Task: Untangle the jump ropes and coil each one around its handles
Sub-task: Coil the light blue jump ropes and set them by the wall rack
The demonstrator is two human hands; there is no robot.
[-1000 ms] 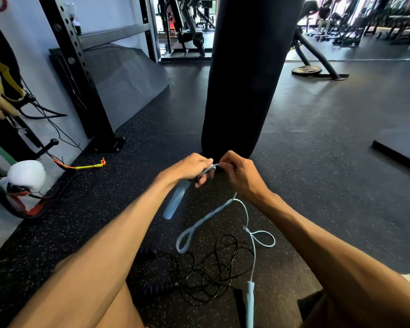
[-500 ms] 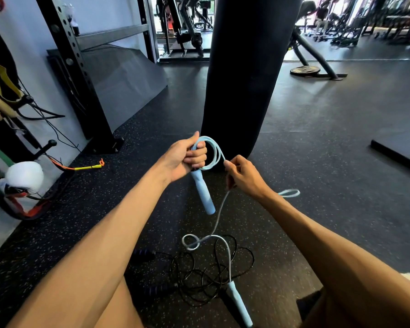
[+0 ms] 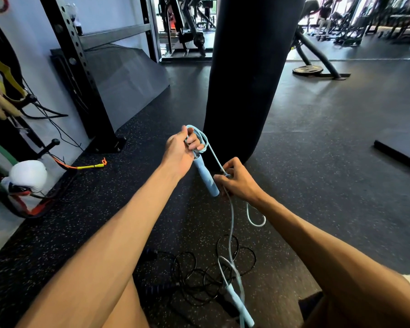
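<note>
Above the speckled rubber floor (image 3: 57, 233), a smooth pale-blue handle (image 3: 206, 176) and looped cord (image 3: 202, 140) are gripped by the left hand (image 3: 179, 153); the thin cord is pinched by the right hand (image 3: 238, 179).

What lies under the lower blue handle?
Loops of the black rope on the floor run beneath the handle. How they cross under it is covered.

Left hand (image 3: 179, 152) grips blue handle (image 3: 205, 177) with rope loops; right hand (image 3: 238, 181) pinches blue rope (image 3: 231, 216). Black rope (image 3: 199, 275) tangled on floor (image 3: 317, 138).
</note>
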